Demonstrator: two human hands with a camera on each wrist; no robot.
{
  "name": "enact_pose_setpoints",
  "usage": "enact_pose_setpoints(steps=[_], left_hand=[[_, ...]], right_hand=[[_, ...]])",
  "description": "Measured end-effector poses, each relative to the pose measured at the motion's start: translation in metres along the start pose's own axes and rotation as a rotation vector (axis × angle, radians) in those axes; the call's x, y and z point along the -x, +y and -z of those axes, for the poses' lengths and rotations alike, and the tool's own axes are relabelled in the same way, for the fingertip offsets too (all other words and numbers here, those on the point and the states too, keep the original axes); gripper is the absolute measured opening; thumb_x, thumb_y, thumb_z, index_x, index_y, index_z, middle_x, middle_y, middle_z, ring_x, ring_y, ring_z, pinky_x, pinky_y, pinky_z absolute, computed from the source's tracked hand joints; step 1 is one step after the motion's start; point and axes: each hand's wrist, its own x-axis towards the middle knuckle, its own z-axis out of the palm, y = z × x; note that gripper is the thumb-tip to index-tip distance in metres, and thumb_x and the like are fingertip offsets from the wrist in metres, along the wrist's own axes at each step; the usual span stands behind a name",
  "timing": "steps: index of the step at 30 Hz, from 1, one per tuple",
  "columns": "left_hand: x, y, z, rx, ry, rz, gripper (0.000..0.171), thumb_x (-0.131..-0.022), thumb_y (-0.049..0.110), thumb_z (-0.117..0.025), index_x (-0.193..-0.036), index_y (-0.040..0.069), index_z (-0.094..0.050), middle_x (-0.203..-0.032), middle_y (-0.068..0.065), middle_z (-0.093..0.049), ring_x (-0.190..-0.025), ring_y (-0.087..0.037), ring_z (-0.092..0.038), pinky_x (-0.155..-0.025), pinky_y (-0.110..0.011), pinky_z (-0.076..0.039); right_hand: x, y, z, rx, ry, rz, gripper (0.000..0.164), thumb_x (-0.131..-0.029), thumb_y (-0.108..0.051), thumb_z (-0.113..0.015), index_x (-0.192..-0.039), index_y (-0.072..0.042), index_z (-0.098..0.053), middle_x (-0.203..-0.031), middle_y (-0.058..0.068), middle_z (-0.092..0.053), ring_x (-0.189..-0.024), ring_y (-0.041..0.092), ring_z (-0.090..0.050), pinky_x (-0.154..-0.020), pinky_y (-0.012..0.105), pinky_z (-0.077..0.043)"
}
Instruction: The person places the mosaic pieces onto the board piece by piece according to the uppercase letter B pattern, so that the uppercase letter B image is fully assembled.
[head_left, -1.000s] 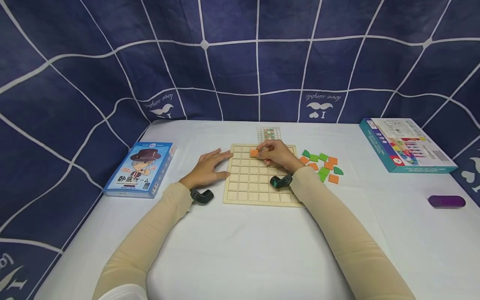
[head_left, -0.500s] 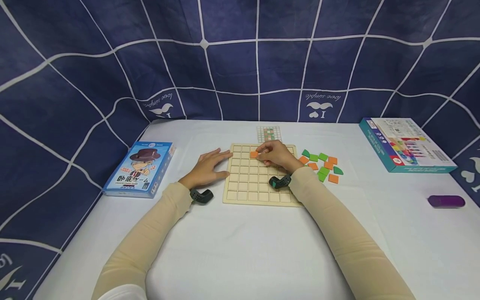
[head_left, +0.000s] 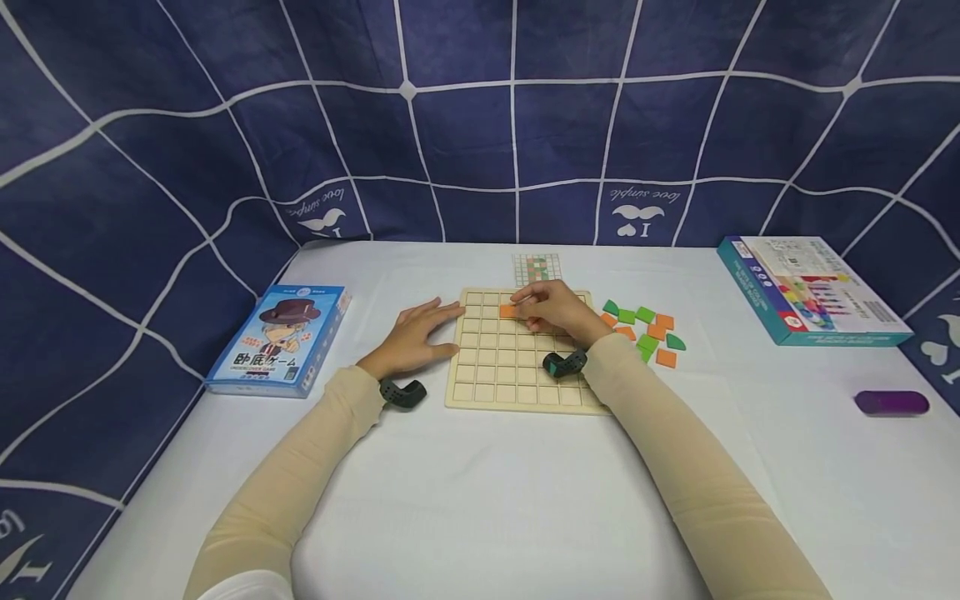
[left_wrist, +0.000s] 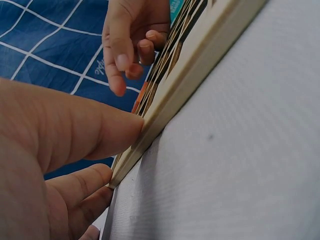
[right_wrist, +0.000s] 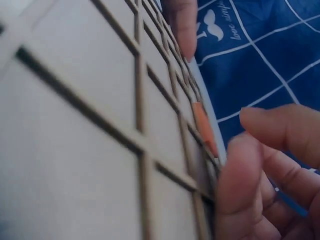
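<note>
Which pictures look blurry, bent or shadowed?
Head view: mostly crisp, but the blue cloth looks warped, whether by lens or folds I can't tell; left wrist: dim, soft shadow beside the wooden board; right wrist: board blurs up close, right hand slightly soft.

The grid board [head_left: 507, 367] lies on the table [head_left: 487, 500], between the Undercover Game box [head_left: 277, 340] at left and the product box [head_left: 832, 287] at right rear. One square tile [head_left: 507, 312] lies on the board: second row from the far edge, third column from left. Loose tiles [head_left: 648, 342] lie just right of the board; the pattern card [head_left: 537, 268], just behind it.
</note>
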Motion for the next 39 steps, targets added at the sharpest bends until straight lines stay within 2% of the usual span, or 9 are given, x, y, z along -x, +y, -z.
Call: enact_pose_setpoints(steps=[8, 13, 15, 17, 21, 28, 32, 39], left_hand=[[0.003, 0.001, 0.002, 0.007, 0.004, -0.005, 0.071, -0.09, 0.035, -0.067, -0.154, 0.017, -0.041, -0.16, -0.001, -0.034, -0.152, -0.028, -0.015, -0.119, -0.05, -0.009], [0.004, 0.001, 0.002, 0.012, 0.01, -0.006, 0.071, -0.09, 0.034, -0.067, -0.153, 0.017, -0.041, -0.16, -0.002, -0.034, -0.152, -0.028, -0.015, -0.119, -0.051, -0.009], [0.005, 0.001, 0.001, 0.017, 0.013, -0.008, 0.071, -0.09, 0.034, -0.067, -0.153, 0.016, -0.041, -0.16, -0.002, -0.034, -0.152, -0.029, -0.015, -0.119, -0.051, -0.01], [0.005, 0.001, 0.001, 0.02, 0.015, -0.01, 0.071, -0.09, 0.034, -0.068, -0.153, 0.016, -0.041, -0.16, -0.002, -0.034, -0.152, -0.029, -0.016, -0.119, -0.052, -0.01], [0.006, 0.0, 0.001, 0.021, 0.017, -0.012, 0.071, -0.089, 0.034, -0.068, -0.153, 0.016, -0.042, -0.16, -0.002, -0.034, -0.152, -0.029, -0.016, -0.118, -0.052, -0.01], [0.006, -0.003, 0.0, 0.013, 0.016, -0.016, 0.071, -0.09, 0.035, -0.067, -0.153, 0.016, -0.041, -0.16, -0.003, -0.034, -0.151, -0.03, -0.016, -0.118, -0.053, -0.01], [0.004, -0.004, -0.001, 0.016, 0.02, -0.021, 0.071, -0.089, 0.035, -0.067, -0.153, 0.016, -0.042, -0.16, -0.003, -0.034, -0.151, -0.03, -0.016, -0.118, -0.052, -0.01], [0.001, -0.003, -0.001, 0.02, 0.016, -0.026, 0.071, -0.089, 0.035, -0.068, -0.153, 0.017, -0.041, -0.16, -0.002, -0.034, -0.152, -0.029, -0.016, -0.118, -0.052, -0.01]], right_hand=[[0.017, -0.007, 0.015, -0.036, -0.068, 0.062, 0.039, -0.097, -0.012, -0.065, -0.133, 0.002, -0.058, -0.103, 0.022, -0.061, -0.066, 0.014, -0.059, -0.06, 0.024, -0.054], [0.03, -0.008, 0.033, -0.061, -0.063, 0.094, 0.046, -0.098, -0.016, -0.064, -0.137, 0.006, -0.053, -0.107, 0.022, -0.062, -0.07, 0.014, -0.059, -0.065, 0.027, -0.054], [0.036, -0.008, 0.041, -0.059, -0.045, 0.097, 0.047, -0.098, -0.016, -0.065, -0.137, 0.006, -0.053, -0.107, 0.02, -0.063, -0.071, 0.014, -0.059, -0.065, 0.026, -0.054], [0.043, -0.008, 0.05, -0.053, -0.015, 0.091, 0.043, -0.097, -0.018, -0.066, -0.135, 0.002, -0.056, -0.103, 0.017, -0.065, -0.068, 0.014, -0.059, -0.056, 0.024, -0.049], [0.054, -0.005, 0.068, -0.041, 0.043, 0.095, 0.031, -0.098, -0.021, -0.066, -0.125, -0.007, -0.065, -0.093, 0.012, -0.063, -0.065, 0.015, -0.058, -0.05, 0.026, -0.042], [0.069, 0.003, 0.099, -0.019, 0.177, 0.104, 0.023, -0.099, -0.023, -0.064, -0.119, -0.012, -0.069, -0.096, 0.004, -0.063, -0.071, 0.018, -0.06, -0.068, 0.025, -0.056], [0.077, 0.01, 0.116, -0.035, 0.24, 0.076, 0.023, -0.099, -0.025, -0.063, -0.119, -0.015, -0.069, -0.098, 0.003, -0.063, -0.073, 0.017, -0.059, -0.069, 0.023, -0.055], [0.088, 0.021, 0.145, -0.131, 0.318, 0.038, 0.015, -0.096, -0.029, -0.068, -0.11, -0.024, -0.072, -0.099, 0.003, -0.065, -0.073, 0.013, -0.06, -0.067, 0.02, -0.055]])
